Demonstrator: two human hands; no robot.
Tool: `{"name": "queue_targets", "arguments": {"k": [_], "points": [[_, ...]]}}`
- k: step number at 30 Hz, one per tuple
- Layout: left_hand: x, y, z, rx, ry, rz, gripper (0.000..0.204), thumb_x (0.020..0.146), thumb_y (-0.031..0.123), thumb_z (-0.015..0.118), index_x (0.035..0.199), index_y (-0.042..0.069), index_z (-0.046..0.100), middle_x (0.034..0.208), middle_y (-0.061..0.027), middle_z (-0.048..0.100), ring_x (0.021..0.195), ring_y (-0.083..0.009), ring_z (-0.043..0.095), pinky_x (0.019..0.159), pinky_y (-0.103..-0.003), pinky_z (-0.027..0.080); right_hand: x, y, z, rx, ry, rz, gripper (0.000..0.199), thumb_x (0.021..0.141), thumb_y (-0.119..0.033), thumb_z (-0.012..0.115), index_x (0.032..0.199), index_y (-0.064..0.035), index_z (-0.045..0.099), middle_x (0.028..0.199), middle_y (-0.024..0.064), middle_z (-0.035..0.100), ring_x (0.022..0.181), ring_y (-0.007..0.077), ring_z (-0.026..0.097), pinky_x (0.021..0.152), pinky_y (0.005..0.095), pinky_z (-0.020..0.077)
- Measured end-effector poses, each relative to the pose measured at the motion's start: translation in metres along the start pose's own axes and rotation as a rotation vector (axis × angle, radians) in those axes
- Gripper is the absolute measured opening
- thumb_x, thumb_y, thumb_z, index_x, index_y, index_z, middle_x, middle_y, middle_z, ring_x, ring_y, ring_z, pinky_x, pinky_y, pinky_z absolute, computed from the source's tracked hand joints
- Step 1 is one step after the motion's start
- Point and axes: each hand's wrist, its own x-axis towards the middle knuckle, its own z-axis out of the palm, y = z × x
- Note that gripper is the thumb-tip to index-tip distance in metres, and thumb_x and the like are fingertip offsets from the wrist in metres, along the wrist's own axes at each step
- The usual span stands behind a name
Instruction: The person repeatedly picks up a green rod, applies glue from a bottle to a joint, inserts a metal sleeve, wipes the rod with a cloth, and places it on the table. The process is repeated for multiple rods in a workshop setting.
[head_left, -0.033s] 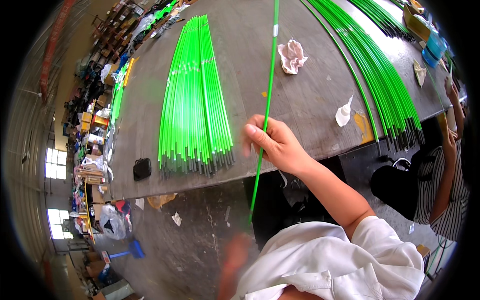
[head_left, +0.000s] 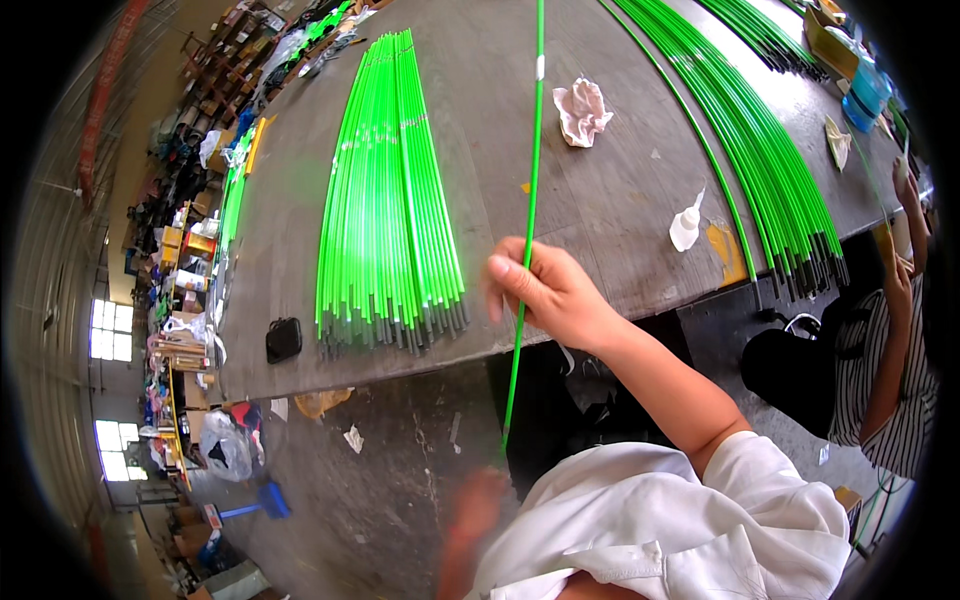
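A long thin green rod [head_left: 535, 160] with a white band near its upper part stands across the middle of the view, over the table's front edge. My right hand [head_left: 555, 290] pinches it between thumb and fingers. Just below the rod's lower end is my left hand [head_left: 478, 503], smeared by motion, so its fingers cannot be made out. To the left, a bundle of green rods [head_left: 385, 220] with dark tips lies on the grey table [head_left: 480, 150]. Another fanned bundle of green rods [head_left: 745, 130] lies to the right.
On the table are a crumpled pinkish cloth [head_left: 582, 112], a small white squeeze bottle [head_left: 687, 228] and a black flat case [head_left: 284, 340]. A blue water jug [head_left: 868, 98] stands far right. A person in a striped top [head_left: 895, 390] works at the right. Cluttered shelves [head_left: 190, 260] line the left.
The rod's upper part has swung slightly to the left, and its lower end has shifted a little right and down. My right hand keeps its pinch.
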Motion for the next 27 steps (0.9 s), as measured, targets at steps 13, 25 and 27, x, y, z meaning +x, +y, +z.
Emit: {"name": "queue_targets", "arguments": {"k": [13, 25, 27], "points": [[0.125, 0.146, -0.106, -1.100, 0.258, 0.164, 0.017, 0.094, 0.018, 0.046, 0.103, 0.002, 0.047, 0.062, -0.0012, 0.046, 0.050, -0.0062, 0.040, 0.044, -0.019, 0.030, 0.025, 0.038, -0.024, -1.302, 0.539, -0.316, 0.029, 0.077, -0.027, 0.064, 0.089, -0.0027, 0.054, 0.099, 0.0143, 0.054, 0.089, 0.0302, 0.051, 0.075, 0.0386, 0.0446], [0.076, 0.152, -0.115, -1.645, -0.128, 0.075, 0.023, 0.094, 0.025, 0.047, 0.099, 0.003, 0.044, 0.057, -0.0028, 0.048, 0.047, -0.0057, 0.038, 0.043, -0.019, 0.026, 0.077, 0.095, -0.117, -1.755, 0.704, -0.004, 0.015, 0.081, -0.012, 0.049, 0.094, -0.0064, 0.056, 0.096, 0.0089, 0.057, 0.094, 0.0255, 0.055, 0.076, 0.0370, 0.0428], [0.076, 0.155, -0.117, -1.636, -0.185, 0.088, 0.021, 0.093, 0.024, 0.050, 0.098, 0.004, 0.044, 0.059, -0.0023, 0.049, 0.049, -0.0057, 0.039, 0.044, -0.019, 0.027, 0.064, 0.096, -0.111, -1.685, 0.689, -0.090, 0.008, 0.081, -0.010, 0.051, 0.082, -0.0042, 0.056, 0.088, 0.0105, 0.059, 0.085, 0.0277, 0.059, 0.072, 0.0384, 0.0444]]}}
